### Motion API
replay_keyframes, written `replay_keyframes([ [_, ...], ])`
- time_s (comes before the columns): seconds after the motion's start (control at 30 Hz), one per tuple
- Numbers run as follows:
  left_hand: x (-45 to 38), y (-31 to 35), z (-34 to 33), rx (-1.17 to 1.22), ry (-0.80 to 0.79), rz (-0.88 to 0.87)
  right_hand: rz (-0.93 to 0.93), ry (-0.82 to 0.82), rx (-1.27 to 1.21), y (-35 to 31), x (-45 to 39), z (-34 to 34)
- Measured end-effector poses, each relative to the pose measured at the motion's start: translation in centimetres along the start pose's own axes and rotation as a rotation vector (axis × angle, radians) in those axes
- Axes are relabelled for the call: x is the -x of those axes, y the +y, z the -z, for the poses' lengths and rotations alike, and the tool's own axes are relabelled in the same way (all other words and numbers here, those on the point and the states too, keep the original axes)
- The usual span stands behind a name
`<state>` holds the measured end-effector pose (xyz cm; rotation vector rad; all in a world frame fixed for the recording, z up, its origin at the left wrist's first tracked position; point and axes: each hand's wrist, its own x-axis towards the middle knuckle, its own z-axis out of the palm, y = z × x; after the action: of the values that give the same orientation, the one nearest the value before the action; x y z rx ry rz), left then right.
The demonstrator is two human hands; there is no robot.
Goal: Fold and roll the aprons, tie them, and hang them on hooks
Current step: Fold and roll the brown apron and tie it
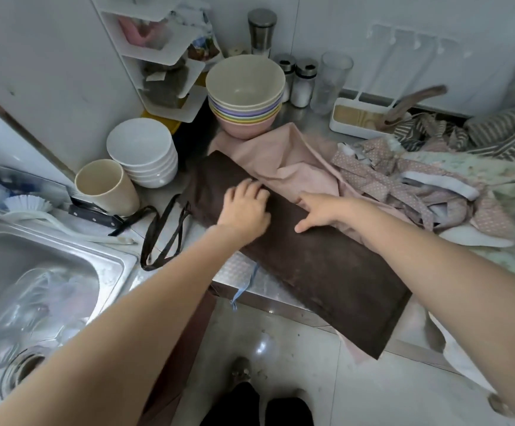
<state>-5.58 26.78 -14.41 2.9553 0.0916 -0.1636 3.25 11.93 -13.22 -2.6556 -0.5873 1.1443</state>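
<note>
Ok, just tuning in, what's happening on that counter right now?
A person has both hands flat on a brown apron folded into a long strip across the counter edge. The left hand and right hand press near its far end. Its ties trail loose toward the sink. A pink apron lies beneath, and more aprons wait in a heap to the right.

Counter crowded. Brown apron [305, 250] lies diagonally across the counter, near end overhanging the edge. Far left: stacked coloured bowls [245, 93], white bowls [142, 152], beige cup [105, 187] hem that end in. Right: heap of patterned aprons [419, 179] blocks passage. Sink [50, 272] at left holds glassware. Free approach only from the floor side, over the counter edge.
</note>
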Motion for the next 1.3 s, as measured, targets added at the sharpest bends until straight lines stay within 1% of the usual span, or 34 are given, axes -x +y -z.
replay_keyframes([
  [0.07, 0.8, 2.6, -1.2, -0.039, -0.071, -0.095, -0.011, -0.029, 0.031, 1.8, 0.7, -0.4],
  [0.17, 1.0, 5.2, -2.5, -0.092, -0.118, -0.087, -0.034, -0.043, 0.158, 4.2, 2.1, -0.6],
  [0.2, 1.2, 6.2, -2.9, -0.114, -0.131, -0.055, -0.008, -0.036, 0.165, 5.0, 2.6, -0.9],
  [0.3, 1.3, 8.9, -3.7, -0.163, -0.188, 0.075, 0.121, 0.052, 0.182, 7.2, 3.8, -1.1],
  [0.37, 1.4, 10.3, -4.1, -0.16, -0.2, 0.159, 0.195, 0.078, 0.216, 8.1, 4.4, -1.4],
  [0.47, 2.5, 13.6, -4.7, -0.101, -0.183, 0.309, 0.298, 0.048, 0.24, 10.4, 5.4, -1.7],
  [0.57, 4.1, 17.4, -5.3, -0.057, -0.187, 0.348, 0.387, -0.001, 0.263, 12.4, 6.9, -2.1],
  [0.6, 4.8, 18.1, -5.5, -0.063, -0.174, 0.33, 0.421, -0.016, 0.26, 12.8, 7.1, -2.2],
  [0.63, 5.4, 18.4, -5.9, -0.07, -0.126, 0.317, 0.425, -0.026, 0.262, 13.1, 7.1, -2.7],
  [0.67, 6.2, 19.0, -6.1, -0.08, -0.028, 0.366, 0.458, -0.04, 0.298, 13.5, 7.5, -2.5],
  [0.7, 6.9, 19.3, -6.1, -0.067, 0.075, 0.462, 0.478, -0.047, 0.345, 13.8, 7.7, -2.6],
  [0.73, 7.6, 19.8, -6.1, -0.013, 0.147, 0.617, 0.485, -0.049, 0.396, 14.2, 7.8, -2.7],
  [0.8, 8.8, 20.3, -5.7, 0.247, 0.158, 0.981, 0.482, -0.094, 0.464, 14.6, 8.0, -3.3],
  [0.83, 9.1, 20.3, -5.8, 0.408, 0.144, 1.115, 0.483, -0.138, 0.477, 14.8, 8.2, -3.6],
  [0.87, 9.4, 20.4, -6.0, 0.549, 0.137, 1.184, 0.484, -0.181, 0.502, 15.0, 8.5, -3.9],
  [0.93, 9.8, 20.8, -6.6, 0.725, 0.151, 1.187, 0.492, -0.192, 0.571, 15.5, 9.0, -4.1],
  [1.0, 10.2, 21.1, -7.1, 0.828, 0.176, 1.187, 0.513, -0.141, 0.557, 15.8, 9.3, -4.1],
  [1.13, 10.6, 22.1, -7.7, 1.056, 0.293, 1.308, 0.616, -0.021, 0.475, 16.7, 9.7, -4.2],
  [1.2, 10.7, 22.5, -7.8, 1.123, 0.316, 1.333, 0.675, 0.085, 0.462, 17.3, 10.2, -4.2],
  [1.3, 10.8, 23.6, -7.4, 1.109, 0.338, 1.361, 0.74, 0.296, 0.505, 17.8, 11.2, -4.4],
])
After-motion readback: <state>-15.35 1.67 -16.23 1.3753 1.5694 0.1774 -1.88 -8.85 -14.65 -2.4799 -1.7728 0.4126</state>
